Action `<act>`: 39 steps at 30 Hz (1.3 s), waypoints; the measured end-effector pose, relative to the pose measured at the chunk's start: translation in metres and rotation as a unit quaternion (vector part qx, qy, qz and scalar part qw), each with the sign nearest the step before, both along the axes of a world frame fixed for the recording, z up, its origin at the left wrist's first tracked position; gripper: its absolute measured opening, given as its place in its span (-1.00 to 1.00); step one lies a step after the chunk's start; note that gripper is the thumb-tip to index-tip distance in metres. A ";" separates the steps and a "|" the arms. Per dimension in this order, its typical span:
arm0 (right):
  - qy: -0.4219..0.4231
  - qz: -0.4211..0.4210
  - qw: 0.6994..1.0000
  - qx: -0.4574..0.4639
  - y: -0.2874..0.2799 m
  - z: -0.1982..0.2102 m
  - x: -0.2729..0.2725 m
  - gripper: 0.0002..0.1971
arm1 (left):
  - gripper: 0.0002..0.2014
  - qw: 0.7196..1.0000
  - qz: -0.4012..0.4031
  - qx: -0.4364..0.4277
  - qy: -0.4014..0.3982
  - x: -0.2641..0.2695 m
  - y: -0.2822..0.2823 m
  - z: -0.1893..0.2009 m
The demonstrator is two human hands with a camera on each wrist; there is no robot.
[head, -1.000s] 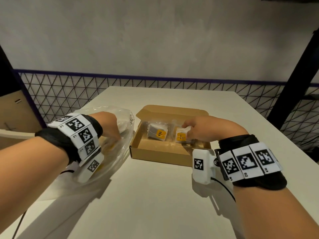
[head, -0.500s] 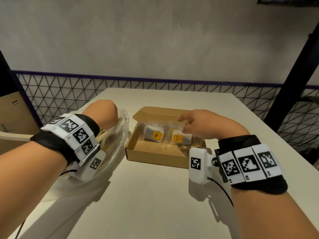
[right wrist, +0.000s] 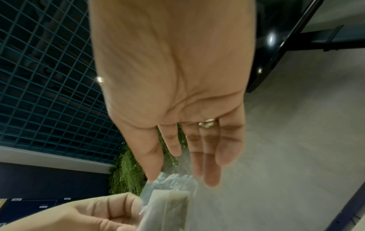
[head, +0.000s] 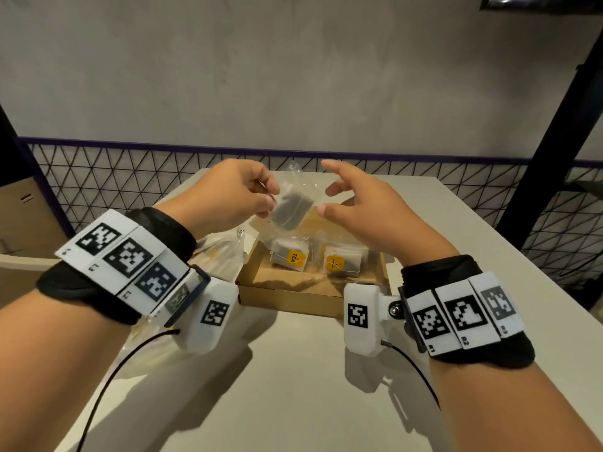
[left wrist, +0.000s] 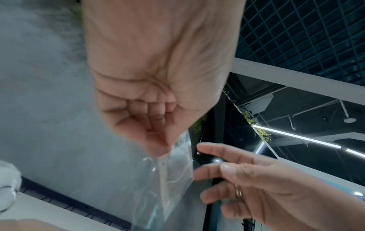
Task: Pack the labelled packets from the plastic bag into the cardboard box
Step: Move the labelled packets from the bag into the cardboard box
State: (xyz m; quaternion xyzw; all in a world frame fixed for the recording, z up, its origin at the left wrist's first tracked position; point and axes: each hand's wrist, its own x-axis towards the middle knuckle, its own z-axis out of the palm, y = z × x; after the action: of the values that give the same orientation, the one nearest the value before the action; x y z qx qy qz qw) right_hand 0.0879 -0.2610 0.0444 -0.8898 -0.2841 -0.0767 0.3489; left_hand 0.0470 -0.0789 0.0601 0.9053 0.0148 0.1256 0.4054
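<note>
It looks like an office or studio workspace rather than a home. Beyond both hands runs a bare grey concrete wall (head: 293, 66) with a triangle-patterned wire mesh panel (head: 114, 177) along its foot. Under the hands is a plain pale table (head: 293, 386). Above them hangs a dark grid ceiling (left wrist: 306, 31) with strip lights (left wrist: 296, 137) (and some hanging greenery (right wrist: 126, 171)).

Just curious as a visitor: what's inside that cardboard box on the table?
Two clear packets lie side by side in the cardboard box, the left packet and the right packet, each showing an orange label. The raised hands and the held packet hide the box's far end.
</note>
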 end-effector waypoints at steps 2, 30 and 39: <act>-0.016 0.007 1.000 0.012 0.001 0.000 0.001 -0.37 | -0.83 0.999 -0.028 0.025 -0.002 -0.001 -0.006 -0.002; -0.038 0.008 0.994 0.098 0.000 -0.001 0.005 -0.74 | -0.32 0.984 -0.065 -0.163 -0.041 0.001 -0.019 -0.008; -0.082 -0.030 0.994 0.069 -0.005 0.000 0.006 -0.87 | -0.71 0.995 0.032 0.058 0.069 -0.005 0.015 -0.016</act>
State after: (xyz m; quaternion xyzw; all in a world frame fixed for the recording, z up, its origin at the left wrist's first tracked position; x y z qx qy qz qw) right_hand 0.0940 -0.2655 0.0445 -0.8623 -0.2787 -0.1791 0.3829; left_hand 0.0420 -0.0639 0.0446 0.9330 0.0643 0.0762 0.3459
